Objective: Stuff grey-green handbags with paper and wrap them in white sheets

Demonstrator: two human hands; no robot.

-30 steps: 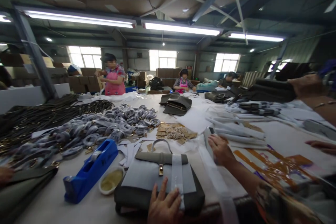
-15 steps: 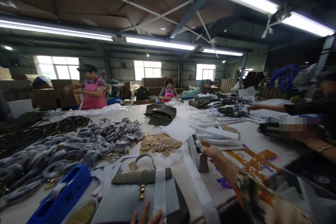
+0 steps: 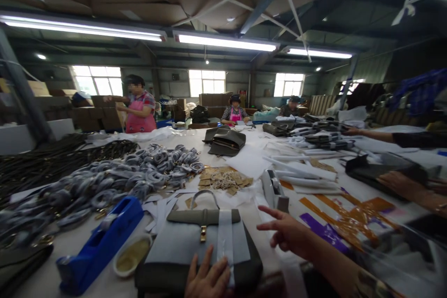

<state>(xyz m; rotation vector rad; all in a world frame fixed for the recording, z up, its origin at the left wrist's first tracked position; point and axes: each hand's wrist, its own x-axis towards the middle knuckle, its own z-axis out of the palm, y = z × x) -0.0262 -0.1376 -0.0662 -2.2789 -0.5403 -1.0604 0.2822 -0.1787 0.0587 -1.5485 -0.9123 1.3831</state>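
Observation:
A dark green handbag (image 3: 251, 260) with a grey covering sheet on its front lies before me. Its flap has a gold clasp (image 3: 203, 233), and a wrapped handle (image 3: 206, 193) stands up behind it. A pale, translucent strip (image 3: 224, 233) runs down over the flap and sheet. My left hand (image 3: 209, 274) lies flat on the bag's lower front with fingers spread, touching the strip's lower end. To the right of the bag, my right hand (image 3: 286, 233) is in the air, index and middle fingers stretched out, nothing visible in it. Just behind it stands a grey dispenser-like box (image 3: 274, 191).
At left are a blue tape dispenser (image 3: 99, 247), a round tub (image 3: 132, 256) and a heap of grey wrapped straps (image 3: 139, 177). Brown tags (image 3: 226, 180) lie beyond the bag. At right, a co-worker's hand (image 3: 401, 186) rests on a dark bag (image 3: 384, 172); orange strips (image 3: 349, 209) lie nearby.
My right hand has come away from the grey box, back toward the bag, with fingers now extended. My left hand stays on the bag. The view has turned left.

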